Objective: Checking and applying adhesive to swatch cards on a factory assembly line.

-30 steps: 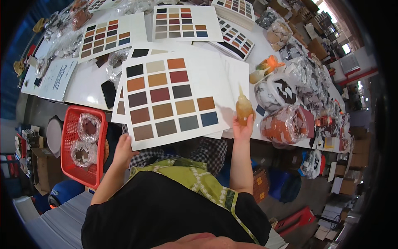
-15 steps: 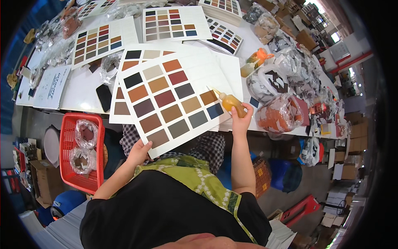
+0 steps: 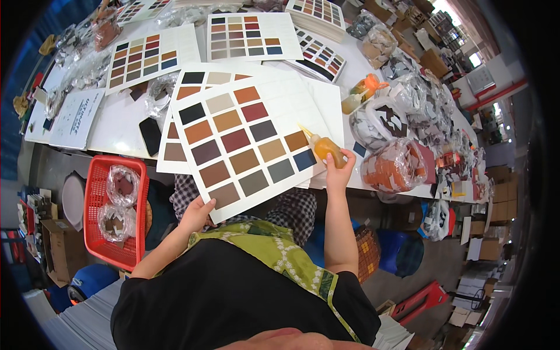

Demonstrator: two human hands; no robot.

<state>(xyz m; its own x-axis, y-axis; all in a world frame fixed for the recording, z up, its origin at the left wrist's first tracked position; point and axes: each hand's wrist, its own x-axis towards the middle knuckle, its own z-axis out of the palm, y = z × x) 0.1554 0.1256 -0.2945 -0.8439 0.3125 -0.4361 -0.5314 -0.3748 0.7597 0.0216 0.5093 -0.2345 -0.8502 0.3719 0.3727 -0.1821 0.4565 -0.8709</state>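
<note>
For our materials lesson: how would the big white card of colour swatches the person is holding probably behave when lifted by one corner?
The swatch card looks fairly stiff: the left hand grips only its lower edge, yet it stays flat. It is probably light for its size, being thin. Its broad face may flex or wobble if moved quickly. The right hand holds a glue bottle at its edge.

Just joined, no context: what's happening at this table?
A person seated at a white table holds a white swatch card of colour squares, the left hand gripping its lower corner. The right hand holds a small bottle of amber liquid with its nozzle tilted onto the card's right edge. More swatch cards and bagged pieces cover the table; a red basket sits to the left.
</note>
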